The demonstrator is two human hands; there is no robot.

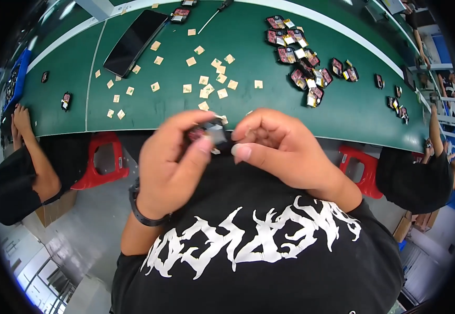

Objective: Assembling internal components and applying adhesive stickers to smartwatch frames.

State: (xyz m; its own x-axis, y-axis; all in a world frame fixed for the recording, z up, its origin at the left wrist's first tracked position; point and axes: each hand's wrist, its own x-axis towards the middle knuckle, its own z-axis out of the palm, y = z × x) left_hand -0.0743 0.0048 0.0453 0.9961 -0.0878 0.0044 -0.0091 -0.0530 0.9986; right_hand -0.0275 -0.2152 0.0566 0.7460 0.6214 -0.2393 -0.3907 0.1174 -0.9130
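Observation:
My left hand (172,170), with a dark band on its wrist, grips a small black electronic housing (214,132) between thumb and fingers. A silver-grey block and a patch of reddish board show in its open face. Just right of it, my right hand (285,149) is closed, thumb and forefinger pinched together by the housing's edge. Whatever lies in that pinch is hidden or too small to name. Both hands are held up at the near edge of the green table (149,115), slightly blurred.
Small beige square pieces (207,90) lie scattered mid-table. Similar open housings (298,76) cluster at the right. At the back lie a black phone (136,43) and a screwdriver (214,17). Co-workers sit on both sides, near red stools (104,159).

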